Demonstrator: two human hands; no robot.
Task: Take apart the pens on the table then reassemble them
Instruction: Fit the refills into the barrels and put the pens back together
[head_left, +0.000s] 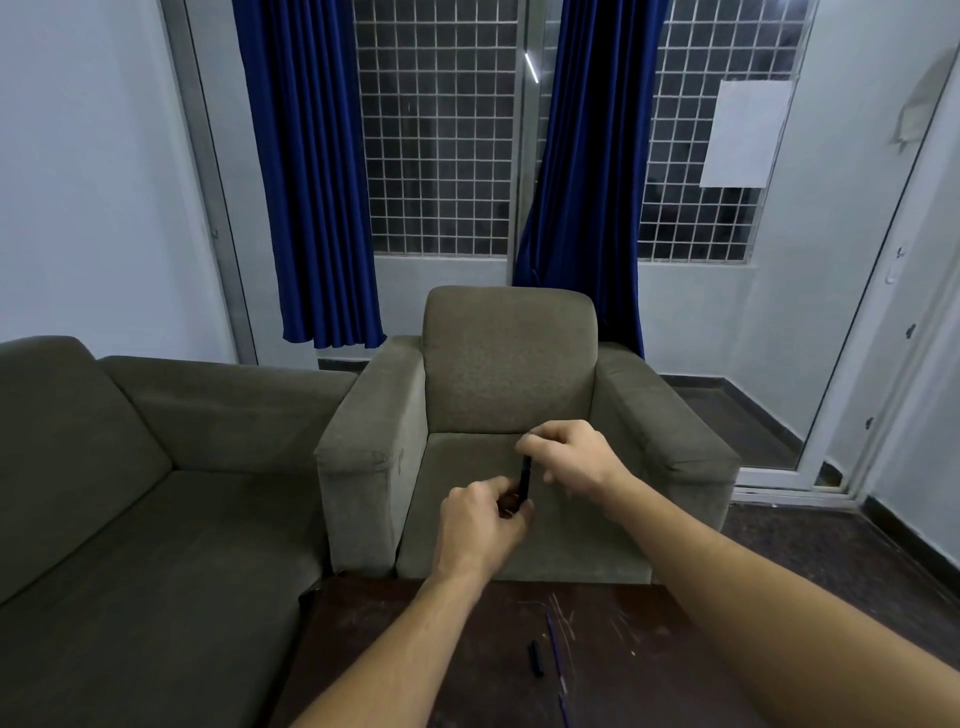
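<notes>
1. Nearest, on the dark, scratched wooden table (415, 649), a thin blue refill (555, 644) and a short black cap piece (535, 659) are seen lying loose, just beside each other. The refill is judged light, slender and easily bent, so it would best be pinched mid-length.
2. Above the table's far edge, a dark pen barrel (525, 480) is held roughly upright. The fingers of the left hand (478, 525) are curled round its lower end. The fingertips of the right hand (566, 457) are drawn together in a pinch at its upper end.
3. The barrel is judged light, stiff and smooth, probably plastic, and apt to slip. A firm hold low down, with any pull or twist kept along its length, is advised.
4. Behind the hands, a boxy armchair (509, 364) in coarse grey-brown fabric is seen, with a matching sofa (130, 467) to its left.
5. Farthest, pleated blue curtains (311, 182) are hung before a white metal window grille (441, 156).
</notes>
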